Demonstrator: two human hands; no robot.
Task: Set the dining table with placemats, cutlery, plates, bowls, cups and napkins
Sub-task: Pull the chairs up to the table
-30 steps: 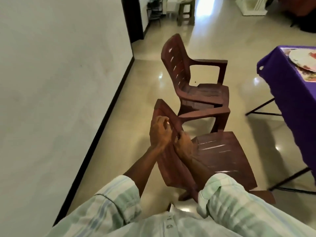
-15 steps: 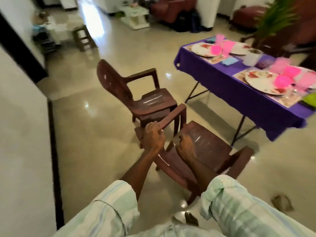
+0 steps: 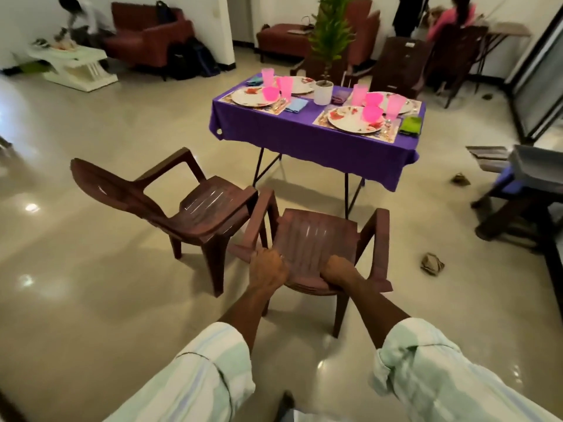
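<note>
Swung round since a moment ago to face the table (image 3: 307, 138) squarely, chair (image 3: 313, 239) now turned seat toward it. Glossy tiled floor (image 3: 91, 300), purple cloth, four settings: plates (image 3: 350, 121) on placemats (image 3: 385, 136), pink cups (image 3: 395, 106) and bowls (image 3: 372, 113), napkins (image 3: 411, 124) at the table's right and middle edges. Open floor between chair and table's near edge; second chair (image 3: 195, 205) just left. Left hand (image 3: 268, 268) and right hand (image 3: 338, 271) curled over the chair's backrest, which is foreshortened. Cutlery too small to make out.

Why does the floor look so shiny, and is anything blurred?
Head view: the glossy beige tiled floor mirrors ceiling lights as white glare spots; the wide lens bends the room's edges; the left hand and right hand gripping the brown plastic armchair look slightly soft.
</note>
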